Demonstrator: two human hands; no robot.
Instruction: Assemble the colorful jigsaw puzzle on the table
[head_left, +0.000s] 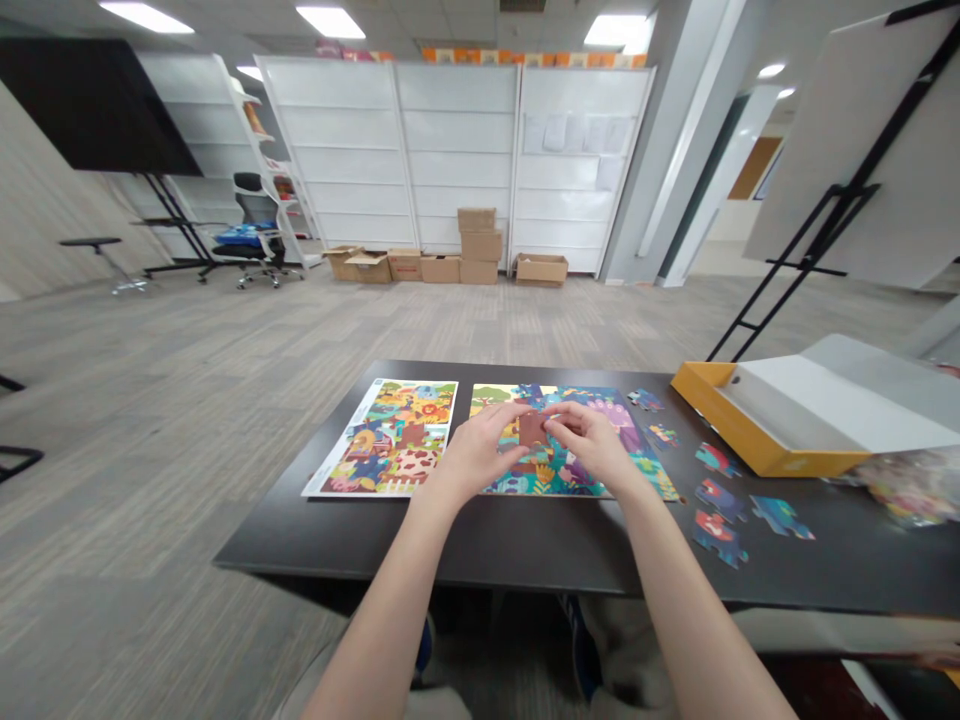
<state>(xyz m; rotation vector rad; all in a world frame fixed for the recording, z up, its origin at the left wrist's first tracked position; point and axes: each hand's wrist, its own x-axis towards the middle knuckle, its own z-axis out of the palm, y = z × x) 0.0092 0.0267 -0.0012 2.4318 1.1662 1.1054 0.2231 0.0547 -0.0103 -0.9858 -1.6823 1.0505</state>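
Note:
Over the colourful jigsaw puzzle (pixel 540 480) on the table, a brown puzzle piece (pixel 532 430) sits between my two hands. The fingers of my left hand (pixel 480 450) curve around its left side, with the thumb below and the fingertips at its upper edge. On the other side, my right hand (pixel 592 440) pinches near the piece's upper right edge. My hands hide parts of the puzzle's middle. To the left lies a printed picture sheet (pixel 397 440) with a lion, a spotted cow and other animals.
Several loose puzzle pieces (pixel 716 535) lie right of the puzzle on the dark table (pixel 352 530). Beyond them stands an open yellow box (pixel 817 462) beside a clear plastic bag (pixel 911 490) of colourful contents. Cardboard boxes (pixel 480 245) and white shelves stand across the room.

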